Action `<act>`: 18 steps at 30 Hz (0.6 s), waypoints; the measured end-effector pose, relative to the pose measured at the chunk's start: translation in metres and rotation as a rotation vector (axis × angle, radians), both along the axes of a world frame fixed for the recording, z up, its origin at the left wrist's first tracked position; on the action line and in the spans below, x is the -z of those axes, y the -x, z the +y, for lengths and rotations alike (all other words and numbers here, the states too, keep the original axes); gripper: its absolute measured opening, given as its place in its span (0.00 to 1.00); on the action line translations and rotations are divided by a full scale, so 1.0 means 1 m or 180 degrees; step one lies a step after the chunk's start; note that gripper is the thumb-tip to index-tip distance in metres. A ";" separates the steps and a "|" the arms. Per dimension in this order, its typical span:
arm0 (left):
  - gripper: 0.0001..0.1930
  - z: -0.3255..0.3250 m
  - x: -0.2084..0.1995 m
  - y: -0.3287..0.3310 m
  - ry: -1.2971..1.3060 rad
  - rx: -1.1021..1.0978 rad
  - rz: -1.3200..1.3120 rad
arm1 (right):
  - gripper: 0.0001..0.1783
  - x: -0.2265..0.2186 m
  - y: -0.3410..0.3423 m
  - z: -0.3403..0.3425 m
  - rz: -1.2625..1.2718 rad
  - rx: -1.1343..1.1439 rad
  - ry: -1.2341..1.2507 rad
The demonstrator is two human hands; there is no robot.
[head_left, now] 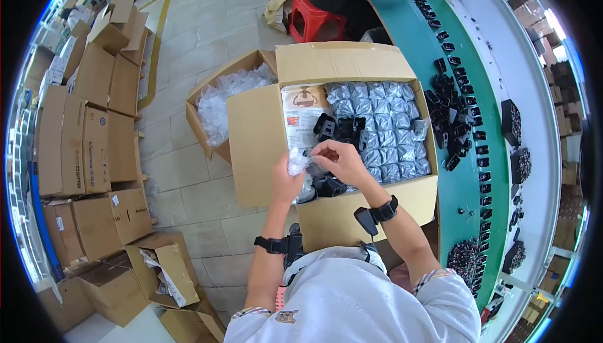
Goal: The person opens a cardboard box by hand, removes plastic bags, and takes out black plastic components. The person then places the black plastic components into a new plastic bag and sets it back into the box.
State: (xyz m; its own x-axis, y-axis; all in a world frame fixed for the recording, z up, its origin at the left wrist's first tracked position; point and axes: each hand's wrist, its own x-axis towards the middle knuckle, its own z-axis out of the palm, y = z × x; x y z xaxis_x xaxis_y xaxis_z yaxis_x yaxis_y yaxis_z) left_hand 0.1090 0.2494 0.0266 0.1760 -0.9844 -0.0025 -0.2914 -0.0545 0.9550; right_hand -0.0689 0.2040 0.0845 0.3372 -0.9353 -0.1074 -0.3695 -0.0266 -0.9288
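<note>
- While both hands meet above the open carton, the left hand (287, 176) has its fingers (295, 162) closed round a crumpled clear plastic bag (296, 161), and the right hand (342, 161) pinches the same bag at its top edge with thumb and forefinger, the other fingers loosely curled.
- As I judge it, the thin bag could tear unevenly or slip out of the pinch, and whatever small part is inside might drop back among the loose black parts (339, 128) just under the fingers.
- Directly beneath the fingers sits the big cardboard carton (352, 217), flaps spread; beyond the fingers it holds tight rows of silvery-grey bagged pieces (389, 123), and a pale printed sheet (301, 114) with a reddish-brown picture lies flat to the left of them.
- Further left of the fingers a second brown carton (204, 95) is full of empty clear bags (232, 92); pulling carelessly could spill them on the floor.
- Right of the fingers a green worktop (496, 173) carries scattered black parts.
- Far left, stacked brown boxes (88, 142) bear small white labels.
</note>
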 end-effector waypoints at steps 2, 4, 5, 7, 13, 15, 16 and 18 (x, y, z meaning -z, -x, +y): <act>0.20 0.009 0.002 -0.001 0.0044 -0.0022 0.0812 | 0.09 0.014 0.007 -0.012 -0.1083 -0.0113 -0.0729; 0.20 0.017 -0.009 0.002 0.0083 -0.0080 0.1616 | 0.11 0.026 0.019 -0.045 -0.1066 -0.0020 -0.0905; 0.20 0.016 -0.031 0.009 -0.0186 0.0019 0.1480 | 0.13 0.043 0.032 -0.070 -0.0445 0.0298 -0.0300; 0.21 0.021 -0.028 0.009 -0.0256 0.0158 0.0151 | 0.14 0.075 0.039 -0.120 0.0898 0.0806 0.0660; 0.17 0.023 -0.017 0.025 -0.0126 0.0029 0.0551 | 0.08 0.117 0.034 -0.170 0.2388 0.0458 0.1265; 0.17 0.022 -0.030 0.024 -0.0155 0.0239 -0.0306 | 0.05 0.128 0.039 -0.169 0.2239 0.0480 0.1553; 0.17 0.020 -0.032 0.023 -0.0141 0.0232 -0.0309 | 0.05 0.130 0.042 -0.172 0.2234 0.0480 0.1568; 0.18 0.022 -0.036 0.019 0.0423 0.0189 -0.0077 | 0.06 0.131 0.046 -0.170 0.1887 0.0671 0.1713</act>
